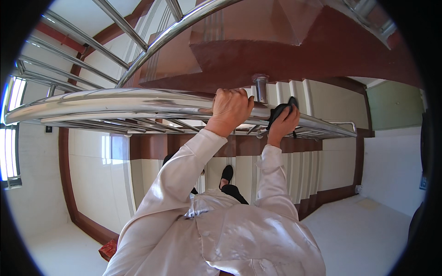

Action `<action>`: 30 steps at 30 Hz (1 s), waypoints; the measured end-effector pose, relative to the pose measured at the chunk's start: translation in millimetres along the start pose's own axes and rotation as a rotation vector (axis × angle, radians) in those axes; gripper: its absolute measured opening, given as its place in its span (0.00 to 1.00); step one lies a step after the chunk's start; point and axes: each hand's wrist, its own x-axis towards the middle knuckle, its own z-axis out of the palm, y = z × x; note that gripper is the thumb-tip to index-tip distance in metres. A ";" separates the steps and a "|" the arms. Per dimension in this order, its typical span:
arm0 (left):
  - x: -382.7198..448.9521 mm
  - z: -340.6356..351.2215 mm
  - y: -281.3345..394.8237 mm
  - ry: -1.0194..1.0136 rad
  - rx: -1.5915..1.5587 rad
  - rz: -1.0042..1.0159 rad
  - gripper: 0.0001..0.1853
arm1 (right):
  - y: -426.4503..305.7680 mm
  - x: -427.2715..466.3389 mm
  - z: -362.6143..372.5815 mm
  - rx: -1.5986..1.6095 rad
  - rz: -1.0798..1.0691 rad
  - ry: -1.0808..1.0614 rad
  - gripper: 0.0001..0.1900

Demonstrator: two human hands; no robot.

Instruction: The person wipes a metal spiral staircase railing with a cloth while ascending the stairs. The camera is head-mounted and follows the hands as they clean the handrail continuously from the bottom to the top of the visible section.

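A shiny stainless-steel handrail [165, 101] crosses the view in front of me. My left hand [232, 109] is wrapped over it from above, near the middle of the picture. Just to the right, my right hand [286, 123] holds a crumpled black cloth [275, 113] against the same rail; part of the cloth is hidden under the fingers. A short steel post [261, 90] stands behind the rail between my two hands. Several thin bars of the balustrade run below the rail.
Tiled stair treads [245, 172] with brown edging lie below, and my foot in a black shoe [227, 174] is on one. A curved upper railing [162, 39] rises at the upper left. A red object [108, 250] lies at the lower left, beside the white wall [45, 207].
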 end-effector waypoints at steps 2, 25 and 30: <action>1.5 0.9 0.1 -0.007 0.004 0.009 0.21 | 7.8 -9.2 7.7 -0.006 0.113 0.099 0.29; -49.4 -89.7 -111.4 0.117 0.090 -0.051 0.25 | -186.8 -106.7 14.5 1.525 1.249 -0.235 0.26; -62.8 -104.1 -157.2 0.459 0.155 -0.066 0.17 | -144.8 -89.7 8.4 1.530 1.246 -0.203 0.31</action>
